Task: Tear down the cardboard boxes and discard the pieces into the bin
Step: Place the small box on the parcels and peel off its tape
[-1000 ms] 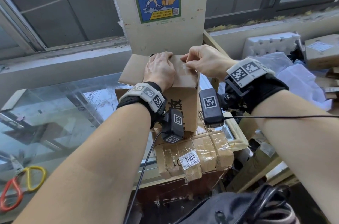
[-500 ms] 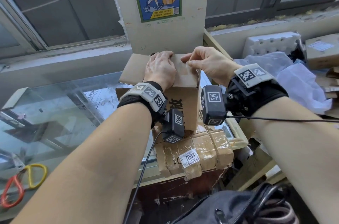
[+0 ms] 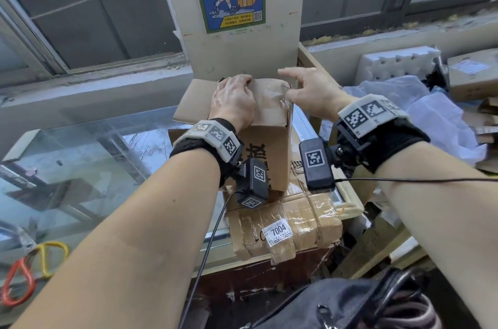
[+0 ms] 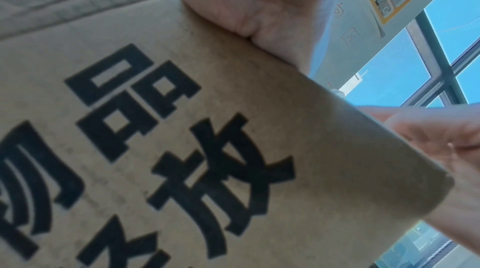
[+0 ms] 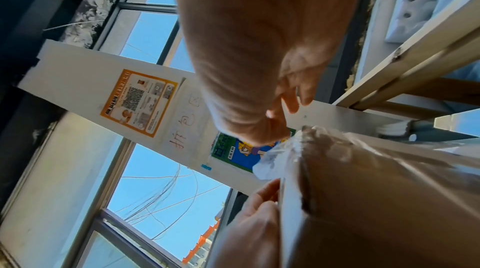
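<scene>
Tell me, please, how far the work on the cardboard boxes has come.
Done: little; no torn pieces show. In hand: the left hand holds down the printed cardboard box, and the right hand is at its clear tape, partly lifted. Left: flattening this box, the taped box labelled 7004 beneath it, then binning; no bin shows.

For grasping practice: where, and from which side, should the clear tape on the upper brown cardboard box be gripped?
Pinch the crumpled loose end of the clear tape at the top right edge of the upper brown cardboard box, from the right: there it stands off the cardboard.
</scene>
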The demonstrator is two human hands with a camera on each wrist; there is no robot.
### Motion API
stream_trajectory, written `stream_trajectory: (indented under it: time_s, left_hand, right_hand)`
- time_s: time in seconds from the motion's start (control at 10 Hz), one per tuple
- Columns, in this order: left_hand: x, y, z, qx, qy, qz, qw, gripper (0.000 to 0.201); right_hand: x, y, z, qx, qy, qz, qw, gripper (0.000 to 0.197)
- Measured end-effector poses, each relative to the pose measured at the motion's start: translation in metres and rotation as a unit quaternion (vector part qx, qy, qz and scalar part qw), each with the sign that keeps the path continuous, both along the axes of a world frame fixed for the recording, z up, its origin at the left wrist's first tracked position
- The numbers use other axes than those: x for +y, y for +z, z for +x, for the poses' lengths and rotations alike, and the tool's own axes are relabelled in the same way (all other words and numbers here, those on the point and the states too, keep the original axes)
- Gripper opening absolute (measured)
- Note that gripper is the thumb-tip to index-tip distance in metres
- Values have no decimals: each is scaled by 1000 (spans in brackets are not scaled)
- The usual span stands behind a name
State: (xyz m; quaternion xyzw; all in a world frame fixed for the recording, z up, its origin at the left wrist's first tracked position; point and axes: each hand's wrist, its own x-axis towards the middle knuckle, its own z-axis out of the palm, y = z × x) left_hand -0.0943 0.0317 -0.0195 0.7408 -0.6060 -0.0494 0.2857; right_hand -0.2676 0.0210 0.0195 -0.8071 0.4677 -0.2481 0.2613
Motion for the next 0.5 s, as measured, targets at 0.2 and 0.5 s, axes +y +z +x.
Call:
stream_trajectory:
  time_s: [0.2, 0.5]
  left_hand:
    - [0, 0, -1, -4, 3, 2, 1000, 42]
    - [2, 0, -2, -5, 3, 0, 1000, 42]
  right_hand:
    - [-1, -23, 4, -103, -29, -35, 994, 20]
    - [8, -26, 8, -122, -43, -86, 988, 14]
